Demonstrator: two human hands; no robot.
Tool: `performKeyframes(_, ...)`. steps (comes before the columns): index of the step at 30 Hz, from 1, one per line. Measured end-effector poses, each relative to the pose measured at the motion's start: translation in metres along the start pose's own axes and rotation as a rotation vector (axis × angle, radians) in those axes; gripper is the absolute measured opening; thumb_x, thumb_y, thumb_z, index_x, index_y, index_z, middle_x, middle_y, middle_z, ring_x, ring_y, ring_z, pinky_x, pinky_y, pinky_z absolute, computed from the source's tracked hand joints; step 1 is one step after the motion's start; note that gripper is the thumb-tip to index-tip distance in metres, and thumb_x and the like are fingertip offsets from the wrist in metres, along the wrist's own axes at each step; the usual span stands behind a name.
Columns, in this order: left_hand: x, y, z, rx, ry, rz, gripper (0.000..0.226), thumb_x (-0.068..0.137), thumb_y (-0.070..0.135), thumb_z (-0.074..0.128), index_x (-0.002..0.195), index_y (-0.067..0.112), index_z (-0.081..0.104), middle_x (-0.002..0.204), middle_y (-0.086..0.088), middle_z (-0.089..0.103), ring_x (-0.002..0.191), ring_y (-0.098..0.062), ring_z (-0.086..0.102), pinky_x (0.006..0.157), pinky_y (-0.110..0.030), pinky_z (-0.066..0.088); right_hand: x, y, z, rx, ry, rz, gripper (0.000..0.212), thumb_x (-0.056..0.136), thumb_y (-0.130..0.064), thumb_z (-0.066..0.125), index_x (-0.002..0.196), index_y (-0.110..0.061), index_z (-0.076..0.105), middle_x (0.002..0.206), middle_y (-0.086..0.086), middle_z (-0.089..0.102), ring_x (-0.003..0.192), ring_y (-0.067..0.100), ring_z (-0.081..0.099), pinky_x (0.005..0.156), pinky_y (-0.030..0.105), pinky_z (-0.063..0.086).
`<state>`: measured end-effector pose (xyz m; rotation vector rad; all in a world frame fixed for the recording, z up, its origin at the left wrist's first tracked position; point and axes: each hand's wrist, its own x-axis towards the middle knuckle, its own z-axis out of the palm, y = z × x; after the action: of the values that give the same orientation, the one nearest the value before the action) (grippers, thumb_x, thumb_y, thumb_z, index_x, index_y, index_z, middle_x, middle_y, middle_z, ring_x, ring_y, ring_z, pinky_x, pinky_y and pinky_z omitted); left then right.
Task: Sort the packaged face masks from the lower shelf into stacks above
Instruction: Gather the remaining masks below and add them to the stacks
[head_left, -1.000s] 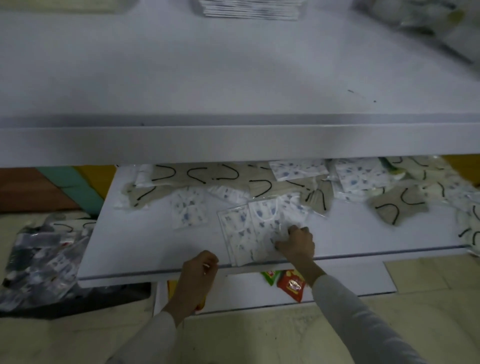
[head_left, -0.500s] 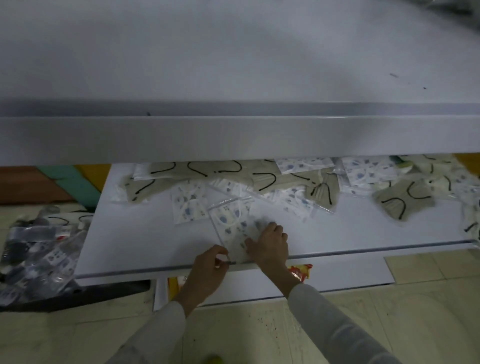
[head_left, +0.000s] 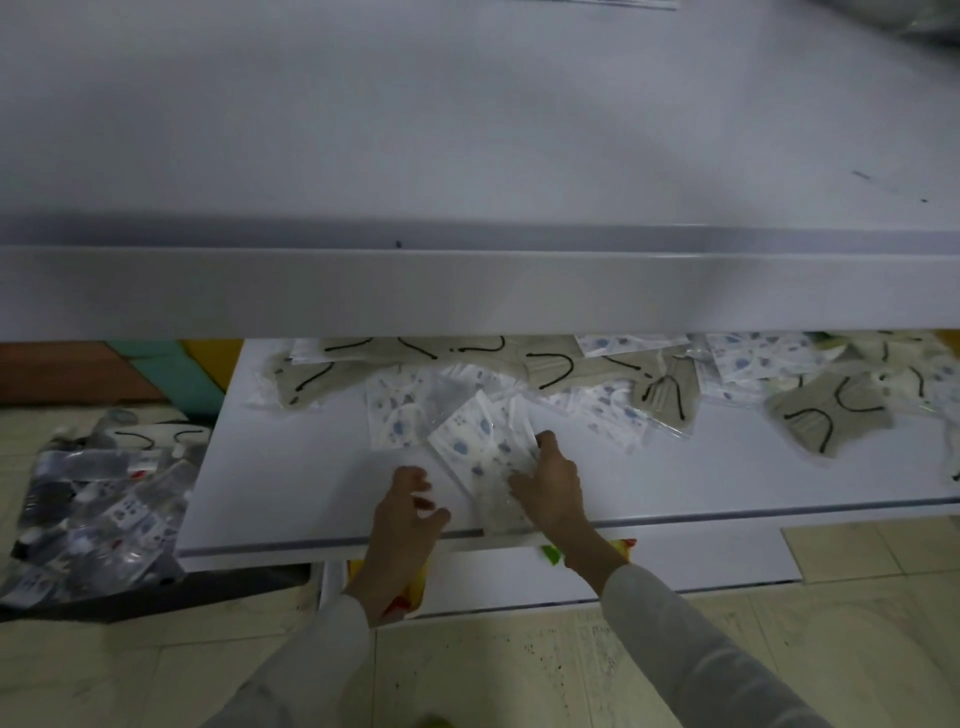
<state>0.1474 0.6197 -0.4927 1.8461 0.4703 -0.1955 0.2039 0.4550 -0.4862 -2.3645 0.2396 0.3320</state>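
At the front edge of the lower shelf (head_left: 291, 488), the right hand (head_left: 550, 491) curls fingers and thumb round a few overlapped blue-print mask packets (head_left: 480, 441); the left hand (head_left: 405, 517) hovers just beside them, fingers loosely curled, holding nothing visible. Recommended: square the slippery packets between both hands, one pattern only, before lifting them to the upper shelf (head_left: 467, 130).

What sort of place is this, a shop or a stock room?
Likely a stock or packing room, though unsure: loose packaged masks strewn over a plain white lower shelf, and a dark bag of more packets on the tiled floor.
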Motion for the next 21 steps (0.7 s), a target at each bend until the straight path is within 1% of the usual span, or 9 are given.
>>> performKeyframes(2, 0.007, 0.004, -0.009, -0.020, 0.079, 0.050, 0.066, 0.073, -0.001, 0.072, 0.128, 0.015, 0.038, 0.123, -0.005, 0.042, 0.106, -0.018, 0.045, 0.084, -0.031, 0.045, -0.003, -0.003, -0.013, -0.009, 0.042, -0.153, 0.034, 0.084, -0.011, 0.060, 0.114, -0.010, 0.045, 0.098, 0.011, 0.063, 0.087, 0.031, 0.063, 0.071, 0.036, 0.053)
performKeyframes(4, 0.013, 0.007, -0.016, -0.015, 0.090, 0.127, 0.091, 0.067, -0.001, 0.077, 0.140, 0.020, 0.027, 0.130, 0.000, 0.034, 0.116, -0.015, 0.038, 0.097, -0.032, 0.039, -0.006, -0.006, -0.025, -0.037, 0.080, -0.299, 0.033, 0.083, -0.010, 0.060, 0.114, -0.011, 0.047, 0.095, 0.009, 0.065, 0.083, 0.028, 0.064, 0.070, 0.038, 0.053)
performKeyframes(7, 0.011, 0.022, -0.019, -0.075, 0.038, 0.217, 0.103, 0.062, -0.001, 0.081, 0.143, 0.025, 0.022, 0.138, 0.004, 0.032, 0.125, -0.011, 0.036, 0.104, -0.030, 0.034, -0.011, -0.015, -0.046, -0.070, 0.030, -0.426, 0.034, 0.083, -0.011, 0.061, 0.115, -0.011, 0.049, 0.096, 0.008, 0.067, 0.081, 0.026, 0.064, 0.070, 0.037, 0.053)
performKeyframes(9, 0.002, 0.039, -0.022, -0.162, -0.029, 0.270, 0.098, 0.057, 0.010, 0.082, 0.139, 0.024, 0.029, 0.134, 0.007, 0.040, 0.122, -0.007, 0.045, 0.101, -0.027, 0.041, -0.020, -0.022, -0.061, -0.091, -0.014, -0.489, 0.036, 0.082, -0.011, 0.062, 0.116, -0.011, 0.050, 0.096, 0.008, 0.068, 0.081, 0.026, 0.065, 0.067, 0.031, 0.051)
performKeyframes(11, -0.013, 0.062, -0.030, -0.200, -0.089, 0.299, 0.081, 0.056, 0.021, 0.079, 0.126, 0.033, 0.039, 0.125, 0.016, 0.049, 0.111, 0.004, 0.054, 0.089, -0.018, 0.047, -0.034, -0.029, -0.078, -0.102, -0.045, -0.566, 0.034, 0.080, -0.015, 0.060, 0.112, -0.016, 0.049, 0.091, 0.006, 0.068, 0.077, 0.024, 0.065, 0.063, 0.028, 0.050)
performKeyframes(13, -0.030, 0.088, -0.045, -0.123, -0.146, 0.346, 0.061, 0.062, 0.021, 0.076, 0.113, 0.038, 0.048, 0.117, 0.019, 0.055, 0.104, 0.009, 0.055, 0.084, -0.010, 0.046, -0.053, -0.038, -0.100, -0.138, -0.051, -0.670, 0.032, 0.077, -0.021, 0.056, 0.108, -0.025, 0.046, 0.087, 0.001, 0.067, 0.071, 0.016, 0.061, 0.059, 0.022, 0.043)
performKeyframes(15, -0.051, 0.117, -0.060, -0.018, -0.183, 0.417, 0.043, 0.067, 0.019, 0.079, 0.101, 0.035, 0.057, 0.100, 0.022, 0.064, 0.093, 0.013, 0.056, 0.078, -0.004, 0.042, -0.075, -0.050, -0.127, -0.201, -0.043, -0.789, 0.029, 0.079, -0.025, 0.052, 0.106, -0.029, 0.043, 0.085, -0.001, 0.064, 0.068, 0.012, 0.056, 0.056, 0.015, 0.037)
performKeyframes(18, -0.092, 0.163, -0.079, 0.064, -0.227, 0.517, 0.019, 0.073, 0.024, 0.078, 0.076, 0.037, 0.065, 0.077, 0.026, 0.064, 0.074, 0.009, 0.058, 0.068, -0.010, 0.041, -0.112, -0.074, -0.170, -0.259, -0.011, -0.961, 0.028, 0.083, -0.021, 0.051, 0.110, -0.026, 0.046, 0.084, 0.001, 0.062, 0.068, 0.015, 0.056, 0.056, 0.026, 0.044)
performKeyframes(21, -0.137, 0.201, -0.099, 0.097, -0.218, 0.650, 0.021, 0.081, 0.019, 0.072, 0.072, 0.036, 0.063, 0.066, 0.018, 0.058, 0.062, 0.004, 0.053, 0.059, -0.014, 0.038, -0.149, -0.094, -0.210, -0.177, 0.026, -1.008, 0.029, 0.087, -0.023, 0.058, 0.114, -0.027, 0.049, 0.089, -0.006, 0.064, 0.073, 0.009, 0.060, 0.060, 0.024, 0.048)
